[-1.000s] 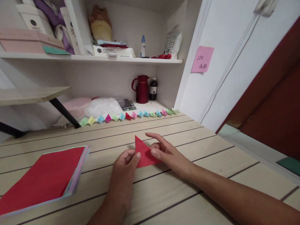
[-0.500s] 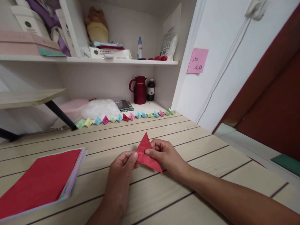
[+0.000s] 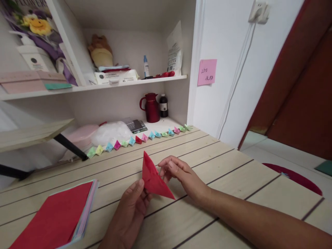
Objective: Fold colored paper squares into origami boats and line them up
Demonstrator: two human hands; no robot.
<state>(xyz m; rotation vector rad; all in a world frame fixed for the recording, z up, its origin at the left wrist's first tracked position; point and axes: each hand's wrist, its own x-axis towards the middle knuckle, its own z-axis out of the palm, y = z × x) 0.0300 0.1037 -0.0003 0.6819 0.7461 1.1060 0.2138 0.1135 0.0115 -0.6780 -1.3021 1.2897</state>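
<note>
A red sheet of origami paper (image 3: pixel 155 180), folded into a triangle, is held up above the slatted tabletop. My left hand (image 3: pixel 136 202) pinches its left corner, thumb in front and fingers behind. At the right sloping edge, my right hand (image 3: pixel 178 173) has its thumb lifted off the paper. Its curled fingertips are by that edge; whether they touch it is hard to make out. A stack of coloured paper (image 3: pixel 58 214), red on top, lies to the left of my hands.
Along the back edge runs a row of small folded paper pieces (image 3: pixel 138 140) in several colours. Behind them stand a red jug (image 3: pixel 152 110) and a dark bottle (image 3: pixel 163 106). A small raised stand (image 3: pixel 33 133) is at left. A pink note (image 3: pixel 206 72) sticks to the wall.
The right thumb has come off the face of the paper triangle and that hand has loosened. The triangle has turned in my left hand. The camera view has tilted upward.
</note>
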